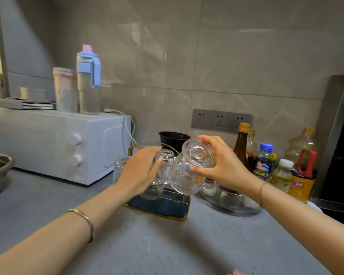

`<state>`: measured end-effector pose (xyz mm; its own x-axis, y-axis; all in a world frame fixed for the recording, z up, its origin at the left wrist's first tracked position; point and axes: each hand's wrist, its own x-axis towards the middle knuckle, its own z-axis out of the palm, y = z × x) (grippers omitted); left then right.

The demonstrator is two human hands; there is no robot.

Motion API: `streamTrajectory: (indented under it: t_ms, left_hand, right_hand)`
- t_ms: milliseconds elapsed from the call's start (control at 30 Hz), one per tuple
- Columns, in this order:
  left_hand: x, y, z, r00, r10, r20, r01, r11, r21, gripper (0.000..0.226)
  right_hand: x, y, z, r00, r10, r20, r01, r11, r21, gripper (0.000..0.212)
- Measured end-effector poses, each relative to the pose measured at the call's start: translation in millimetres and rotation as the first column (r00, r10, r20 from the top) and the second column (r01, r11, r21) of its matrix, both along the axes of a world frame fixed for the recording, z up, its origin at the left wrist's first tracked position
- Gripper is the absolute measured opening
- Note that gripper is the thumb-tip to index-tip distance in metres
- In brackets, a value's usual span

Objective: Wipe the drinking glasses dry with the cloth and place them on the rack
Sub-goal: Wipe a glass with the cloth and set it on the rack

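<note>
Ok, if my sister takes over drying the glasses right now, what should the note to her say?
Left hand: open, fingers straight, against an upturned glass on the rack.
Right hand: grips a patterned glass, tilted base-up, over the rack.
Done: the upturned glass is on the rack; a second glass stands at its left end, maybe on it.
Left: set the held glass down. No cloth shows in either hand, so I cannot tell whether it is wiped dry.
</note>
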<state>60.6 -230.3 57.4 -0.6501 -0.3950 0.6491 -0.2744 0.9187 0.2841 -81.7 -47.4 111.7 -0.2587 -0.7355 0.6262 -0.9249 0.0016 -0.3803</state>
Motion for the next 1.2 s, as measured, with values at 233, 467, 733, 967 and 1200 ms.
streamTrajectory:
  t_ms: [233, 467, 733, 967, 1200]
  left_hand:
    - [-16.9, -33.6, -26.2, 0.985, 0.089, 0.149, -0.082, 0.995, -0.055, 0.104]
    - [-16.6, -34.6, -23.7, 0.988, 0.080, 0.132, -0.073, 0.996, -0.060, 0.085]
    - [-16.5, -37.2, -27.9, 0.979, 0.118, 0.166, -0.108, 0.992, -0.067, 0.065]
    - [-15.6, -36.0, -28.8, 0.981, 0.114, 0.155, -0.107, 0.993, -0.055, 0.053]
    - [-15.1, -33.2, -25.6, 0.981, 0.112, 0.161, -0.107, 0.993, -0.045, 0.050]
  right_hand:
    - [-18.7, -35.3, -14.2, 0.994, -0.047, 0.094, 0.041, 0.997, 0.062, 0.078]
    - [-20.1, -61.9, -29.5, 0.986, -0.074, 0.152, 0.051, 0.987, 0.152, 0.077]
    - [-20.7, -70.3, -43.1, 0.966, -0.076, 0.247, 0.020, 0.975, 0.223, 0.078]
    - [-20.2, -67.8, -45.0, 0.952, -0.088, 0.292, 0.012, 0.968, 0.249, 0.077]
    - [-19.3, -67.5, -43.8, 0.960, -0.086, 0.267, 0.005, 0.958, 0.287, 0.075]
